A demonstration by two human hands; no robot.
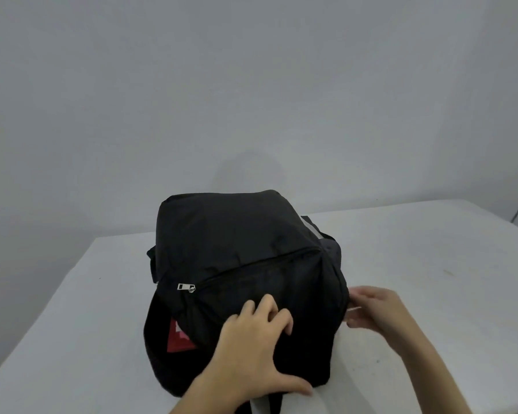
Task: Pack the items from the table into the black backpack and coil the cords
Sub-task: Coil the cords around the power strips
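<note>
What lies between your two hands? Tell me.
In the head view, the near right corner of the black backpack fills the stretch between the left hand and the right hand; both touch its fabric.

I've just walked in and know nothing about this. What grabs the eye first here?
The black backpack bulging in the middle of the white table, its silver zipper pull at the left end of a closed zip. The left hand presses on its near side, and the right hand is at its right edge. A red patch peeks out low on the left.
</note>
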